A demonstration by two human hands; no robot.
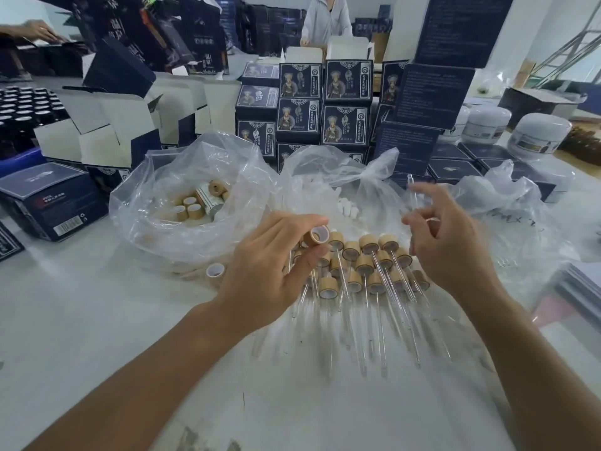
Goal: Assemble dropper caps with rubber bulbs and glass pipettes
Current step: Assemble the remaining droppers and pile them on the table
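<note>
Your left hand (279, 265) pinches one bamboo cap (317, 236) between thumb and fingertips just left of the frame's centre, its open end turned toward you. Your right hand (448, 242), right of centre, has its fingers loosely curled around what looks like a glass pipette (412, 190); the blur makes that grip uncertain. Below and between your hands lies the pile of finished droppers (361, 271), roughly twenty, their glass stems fanned toward the bottom of the frame. One loose cap (215, 271) sits on the table (97, 320) left of your left hand. The clear bag (182, 203) at centre left holds about seven more caps, and the bag of white bulbs (348, 203) above centre holds too many to count. Judging from here, the glass is the risk: feed the pipette in crooked or push too hard and it could snap, and a dragging wrist could roll the finished stems off the pile. Navy boxes (346, 102) stack across the upper frame, with three white jars (540, 131) at the upper right.
</note>
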